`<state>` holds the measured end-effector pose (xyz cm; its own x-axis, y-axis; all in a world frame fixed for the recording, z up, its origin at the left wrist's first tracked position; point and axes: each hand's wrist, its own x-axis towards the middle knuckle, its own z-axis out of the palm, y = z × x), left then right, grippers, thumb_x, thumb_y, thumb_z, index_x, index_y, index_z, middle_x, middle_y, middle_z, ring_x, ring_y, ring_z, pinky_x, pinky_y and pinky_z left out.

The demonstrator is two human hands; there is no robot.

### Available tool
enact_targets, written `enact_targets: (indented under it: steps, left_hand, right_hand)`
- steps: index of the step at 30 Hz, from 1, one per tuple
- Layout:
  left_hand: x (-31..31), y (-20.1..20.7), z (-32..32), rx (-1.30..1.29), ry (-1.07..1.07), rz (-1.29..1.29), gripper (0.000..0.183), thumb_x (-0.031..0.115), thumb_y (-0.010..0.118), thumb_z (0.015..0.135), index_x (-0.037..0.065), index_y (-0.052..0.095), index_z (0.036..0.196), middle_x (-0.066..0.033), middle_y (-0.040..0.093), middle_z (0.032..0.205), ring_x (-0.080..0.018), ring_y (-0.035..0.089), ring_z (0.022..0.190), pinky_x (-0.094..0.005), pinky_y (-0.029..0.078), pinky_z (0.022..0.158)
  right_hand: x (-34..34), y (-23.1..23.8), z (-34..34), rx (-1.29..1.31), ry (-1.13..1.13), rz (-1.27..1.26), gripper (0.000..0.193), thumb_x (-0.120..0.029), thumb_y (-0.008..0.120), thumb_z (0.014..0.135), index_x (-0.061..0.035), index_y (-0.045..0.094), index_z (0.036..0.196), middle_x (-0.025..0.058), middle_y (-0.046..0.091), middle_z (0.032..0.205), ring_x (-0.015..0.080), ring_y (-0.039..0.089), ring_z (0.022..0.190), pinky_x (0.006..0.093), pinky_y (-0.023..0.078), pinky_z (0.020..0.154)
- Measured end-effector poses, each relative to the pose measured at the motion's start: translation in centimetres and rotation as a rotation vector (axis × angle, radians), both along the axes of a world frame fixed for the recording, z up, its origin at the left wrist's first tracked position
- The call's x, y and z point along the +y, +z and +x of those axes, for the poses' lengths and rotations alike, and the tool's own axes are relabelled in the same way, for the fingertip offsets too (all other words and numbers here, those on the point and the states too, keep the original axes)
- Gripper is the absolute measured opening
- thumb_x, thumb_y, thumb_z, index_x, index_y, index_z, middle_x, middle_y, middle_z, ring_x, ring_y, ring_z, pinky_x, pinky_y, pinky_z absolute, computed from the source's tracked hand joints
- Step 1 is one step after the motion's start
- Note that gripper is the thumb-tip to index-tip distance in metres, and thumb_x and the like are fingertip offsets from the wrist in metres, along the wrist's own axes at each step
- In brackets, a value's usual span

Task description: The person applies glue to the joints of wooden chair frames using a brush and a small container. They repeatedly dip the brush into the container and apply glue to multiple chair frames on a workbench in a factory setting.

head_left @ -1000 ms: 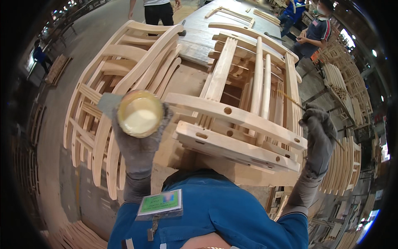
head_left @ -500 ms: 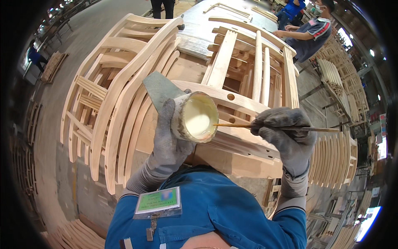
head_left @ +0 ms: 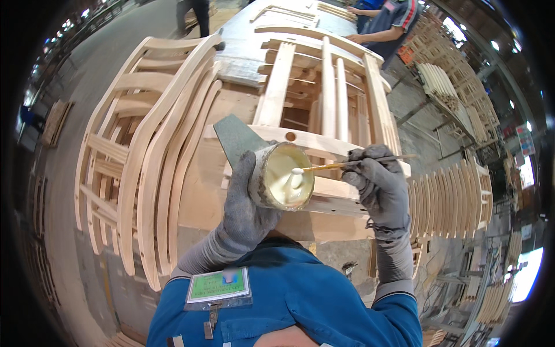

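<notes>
My left hand, in a grey glove, is wrapped round a cup with a crusted wall, tilted so its inside shows. Creamy white glue-like liquid lies in it. A flat grey-green plate sticks out beyond the left fingers; whether that hand grips it too is hidden. In my gloved right hand a thin stick is pinched, its white-coated tip over the cup's mouth. Just beyond the cup lies a pale wooden frame with a round hole in its near rail.
Stacked curved chair frames stand at the left, and slatted wooden parts at the right. A pale worktable extends behind. Across it a person in a dark shirt is at work; another person's dark-trousered legs show at the far left.
The stick's tip, now thickly coated in white, has lifted into sight over the cup. My right hand has come closer to the cup. The surroundings have shifted left in view.
</notes>
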<state>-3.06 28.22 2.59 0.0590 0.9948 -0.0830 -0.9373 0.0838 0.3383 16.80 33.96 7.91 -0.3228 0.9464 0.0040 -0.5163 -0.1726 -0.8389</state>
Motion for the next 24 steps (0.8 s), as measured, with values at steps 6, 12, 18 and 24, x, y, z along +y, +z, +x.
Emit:
enact_targets:
  steps: [6, 12, 18, 24]
  left_hand:
    - [1.0, 0.0, 3.1, -0.168, -0.217, 0.014, 0.056, 0.048, 0.033, 0.094, 0.004, 0.044, 0.127, -0.0143, 0.053, 0.121, -0.0268, 0.055, 0.110, -0.0417, 0.048, 0.093]
    - [2.2, 0.0, 4.5, -0.058, -0.274, -0.046, 0.062, 0.055, 0.034, 0.091, 0.006, 0.043, 0.127, -0.0169, 0.053, 0.121, -0.0318, 0.054, 0.108, -0.0477, 0.046, 0.091]
    - [2.2, 0.7, 3.9, 0.000, -0.133, -0.063, 0.065, 0.056, 0.036, 0.090, 0.004, 0.040, 0.130, -0.0210, 0.048, 0.122, -0.0352, 0.050, 0.111, -0.0481, 0.045, 0.093]
    - [2.3, 0.9, 3.6, 0.192, -0.017, -0.081, 0.061, 0.053, 0.037, 0.091, 0.007, 0.039, 0.131, -0.0188, 0.046, 0.125, -0.0351, 0.049, 0.112, -0.0504, 0.044, 0.094]
  right_hand:
    - [-0.2, -1.4, 3.3, 0.016, -0.056, -0.117, 0.016, -0.007, 0.053, 0.089, 0.0032, 0.049, 0.099, 0.0183, 0.062, 0.088, 0.0269, 0.066, 0.083, 0.0335, 0.059, 0.072]
    - [-0.3, -1.4, 7.5, 0.086, -0.199, -0.098, 0.015, -0.006, 0.052, 0.089, 0.0049, 0.050, 0.098, 0.0179, 0.062, 0.085, 0.0245, 0.066, 0.078, 0.0324, 0.059, 0.067]
    - [-1.2, -0.6, 13.0, -0.546, -0.504, 0.128, 0.017, -0.014, 0.064, 0.084, 0.0015, 0.057, 0.085, 0.0104, 0.063, 0.073, 0.0142, 0.064, 0.062, 0.0242, 0.054, 0.056]
    - [-0.9, -1.0, 12.5, -0.721, -0.411, 0.134, 0.018, -0.014, 0.068, 0.081, 0.0016, 0.059, 0.084, 0.0071, 0.062, 0.072, 0.0099, 0.059, 0.061, 0.0218, 0.050, 0.056]
